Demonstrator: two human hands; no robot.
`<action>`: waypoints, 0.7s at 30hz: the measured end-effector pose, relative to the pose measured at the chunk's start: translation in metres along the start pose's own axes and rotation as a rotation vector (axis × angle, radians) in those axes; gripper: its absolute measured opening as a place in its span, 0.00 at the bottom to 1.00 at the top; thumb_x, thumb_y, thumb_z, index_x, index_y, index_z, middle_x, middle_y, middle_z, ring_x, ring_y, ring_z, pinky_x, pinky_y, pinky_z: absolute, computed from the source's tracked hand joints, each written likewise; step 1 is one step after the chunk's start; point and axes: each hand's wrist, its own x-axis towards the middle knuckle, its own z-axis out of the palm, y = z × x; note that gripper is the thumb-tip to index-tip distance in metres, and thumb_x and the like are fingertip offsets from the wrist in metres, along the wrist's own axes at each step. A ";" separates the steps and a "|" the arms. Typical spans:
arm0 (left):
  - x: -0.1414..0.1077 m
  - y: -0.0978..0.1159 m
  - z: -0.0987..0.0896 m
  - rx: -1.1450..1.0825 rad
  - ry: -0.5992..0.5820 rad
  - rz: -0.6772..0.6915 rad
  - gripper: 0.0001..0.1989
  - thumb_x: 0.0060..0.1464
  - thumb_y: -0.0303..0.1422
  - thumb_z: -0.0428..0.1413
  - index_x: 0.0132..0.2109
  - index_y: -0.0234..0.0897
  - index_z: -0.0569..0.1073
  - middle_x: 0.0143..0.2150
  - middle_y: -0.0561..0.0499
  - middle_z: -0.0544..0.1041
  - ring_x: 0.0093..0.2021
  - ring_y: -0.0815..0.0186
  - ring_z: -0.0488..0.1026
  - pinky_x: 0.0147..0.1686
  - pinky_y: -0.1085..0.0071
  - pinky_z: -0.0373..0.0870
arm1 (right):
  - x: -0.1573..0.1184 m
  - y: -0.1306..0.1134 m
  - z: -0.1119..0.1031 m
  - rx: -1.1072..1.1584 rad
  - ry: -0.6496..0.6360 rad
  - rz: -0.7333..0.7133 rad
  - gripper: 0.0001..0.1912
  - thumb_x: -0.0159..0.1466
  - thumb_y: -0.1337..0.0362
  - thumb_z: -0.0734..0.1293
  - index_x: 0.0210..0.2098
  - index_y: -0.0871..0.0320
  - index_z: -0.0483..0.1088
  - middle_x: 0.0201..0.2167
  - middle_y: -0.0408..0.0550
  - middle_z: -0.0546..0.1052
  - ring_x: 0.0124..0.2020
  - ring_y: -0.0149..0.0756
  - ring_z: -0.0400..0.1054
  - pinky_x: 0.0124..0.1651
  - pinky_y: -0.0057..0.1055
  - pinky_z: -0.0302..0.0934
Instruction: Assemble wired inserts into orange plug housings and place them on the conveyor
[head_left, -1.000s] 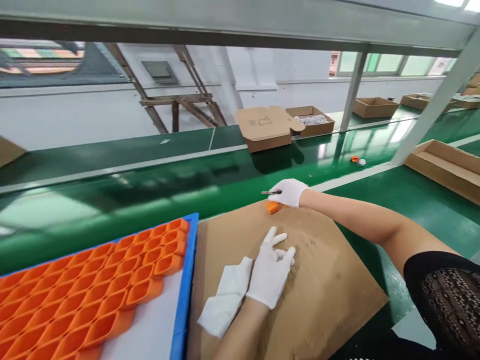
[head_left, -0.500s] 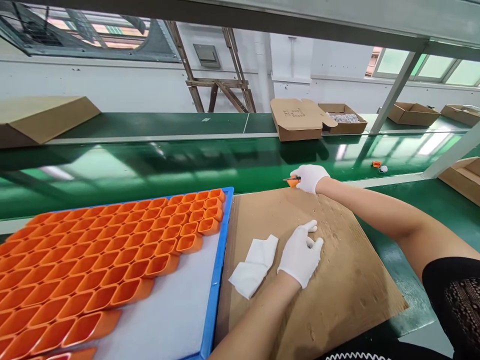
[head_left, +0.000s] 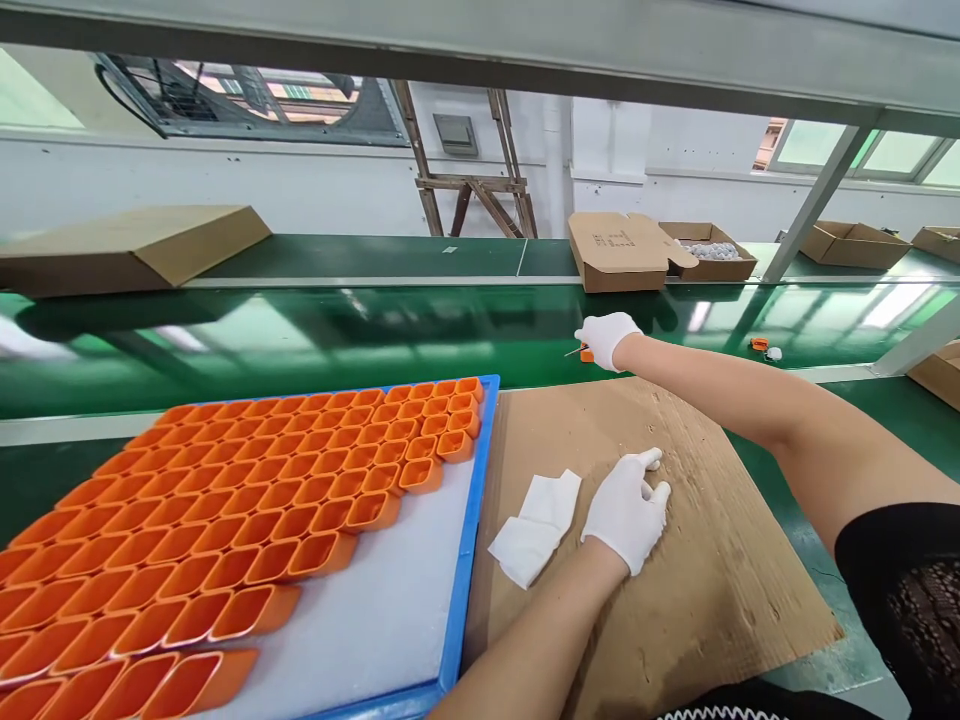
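A slim tool [head_left: 573, 351] is gripped by the right hand [head_left: 606, 338]; the orange piece [head_left: 586, 355] beneath, whether held cannot be told, has been moved off the cardboard sheet [head_left: 705, 560] over the green belt [head_left: 420, 350], handling there seemingly finished; the left hand [head_left: 626, 510] is laid down, loosely spread.

Orange pieces [head_left: 259, 500] smooth plastic; belt [head_left: 450, 330] glossy; cardboard sheet [head_left: 720, 560] matt, rough; gloves [head_left: 622, 512] cloth.
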 end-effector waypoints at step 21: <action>0.003 0.002 -0.008 -0.320 0.151 0.016 0.26 0.60 0.44 0.58 0.59 0.32 0.70 0.55 0.37 0.77 0.44 0.61 0.79 0.33 0.69 0.75 | -0.209 0.006 0.088 1.350 0.212 0.118 0.46 0.65 0.27 0.47 0.35 0.61 0.75 0.27 0.54 0.79 0.24 0.37 0.75 0.29 0.32 0.68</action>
